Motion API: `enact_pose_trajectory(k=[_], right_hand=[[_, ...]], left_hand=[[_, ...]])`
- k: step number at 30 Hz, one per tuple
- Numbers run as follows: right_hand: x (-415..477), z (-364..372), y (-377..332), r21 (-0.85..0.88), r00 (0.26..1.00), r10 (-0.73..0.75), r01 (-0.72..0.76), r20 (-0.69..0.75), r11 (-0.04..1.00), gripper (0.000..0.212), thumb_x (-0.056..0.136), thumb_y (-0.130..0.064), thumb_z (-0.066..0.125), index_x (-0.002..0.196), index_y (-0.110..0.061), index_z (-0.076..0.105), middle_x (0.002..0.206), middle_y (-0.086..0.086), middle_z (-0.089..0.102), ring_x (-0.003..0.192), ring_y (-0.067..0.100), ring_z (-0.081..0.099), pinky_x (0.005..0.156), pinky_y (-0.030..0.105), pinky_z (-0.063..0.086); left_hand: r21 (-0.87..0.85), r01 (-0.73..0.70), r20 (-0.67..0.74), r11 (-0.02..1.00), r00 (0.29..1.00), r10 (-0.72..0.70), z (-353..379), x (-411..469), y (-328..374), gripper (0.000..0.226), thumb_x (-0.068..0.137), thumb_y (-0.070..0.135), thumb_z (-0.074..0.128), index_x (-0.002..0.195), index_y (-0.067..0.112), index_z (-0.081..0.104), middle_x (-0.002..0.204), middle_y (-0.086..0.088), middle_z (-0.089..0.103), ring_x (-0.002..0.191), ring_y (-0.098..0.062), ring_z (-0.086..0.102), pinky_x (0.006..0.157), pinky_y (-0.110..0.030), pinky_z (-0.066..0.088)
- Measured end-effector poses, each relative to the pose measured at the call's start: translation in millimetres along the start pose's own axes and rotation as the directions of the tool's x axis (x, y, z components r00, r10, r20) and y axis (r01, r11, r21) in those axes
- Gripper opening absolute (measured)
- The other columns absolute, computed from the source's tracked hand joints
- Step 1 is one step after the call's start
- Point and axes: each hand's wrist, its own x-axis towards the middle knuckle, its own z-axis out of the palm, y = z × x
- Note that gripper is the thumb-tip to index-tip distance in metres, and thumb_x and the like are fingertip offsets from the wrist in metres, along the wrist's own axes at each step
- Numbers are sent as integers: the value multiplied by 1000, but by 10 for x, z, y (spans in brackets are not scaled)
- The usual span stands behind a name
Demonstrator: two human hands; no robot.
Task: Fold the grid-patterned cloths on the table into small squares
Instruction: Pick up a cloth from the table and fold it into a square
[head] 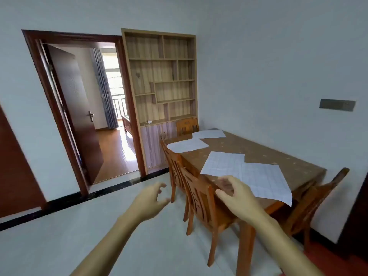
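Note:
Several white grid-patterned cloths lie flat on a brown wooden table (268, 154) at the right. The nearest cloth (266, 182) hangs a corner over the table's front edge and overlaps a second cloth (223, 163). Two more cloths (187, 145) (210, 134) lie at the far end. My left hand (151, 200) is raised in the air left of the table, fingers loosely curled, holding nothing. My right hand (237, 194) hovers just short of the nearest cloth, fingers relaxed and spread, touching nothing that I can see.
Wooden chairs (201, 198) (175, 170) are pushed in along the table's left side, another chair (318, 198) stands at the near right end. A tall wooden bookshelf (161, 80) and an open doorway (89, 108) are behind. Pale floor lies below my arms.

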Motion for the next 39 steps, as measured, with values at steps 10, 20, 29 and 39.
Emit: enact_pose_trajectory(k=[10,20,29,39], right_hand=[[846,38,308,-123,993,115,-115,-11,986,38,93,-33,60,131,-30,55,129,-11,58,116,6,54,92,20,40],[1697,-16,1044,-80,987,156,-159,-42,984,38,94,-32,59,132,-29,55,130,-10,58,118,6,55,94,19,41],[2865,-714,2089,-64,990,127,-131,-67,989,38,94,-29,63,132,-23,55,127,-5,59,113,8,54,94,22,42],[3924,-1295,2849,-11,993,66,-67,-100,998,37,92,-28,64,128,-23,57,121,-5,59,112,10,58,100,30,47]], left_hand=[[-94,-99,110,991,988,109,407,1261,-48,49,96,40,61,140,21,48,137,-3,59,120,-17,59,99,-29,50],[-35,-146,168,989,974,150,803,2368,243,45,96,41,60,136,23,50,129,-1,61,115,-17,59,90,-25,48],[14,-160,137,987,978,157,1190,3678,1200,46,95,41,61,135,21,51,131,-1,60,113,-17,61,89,-27,56],[61,-205,119,977,973,197,1471,4769,2052,49,96,39,62,138,18,50,137,-6,59,116,-18,61,94,-29,53]])
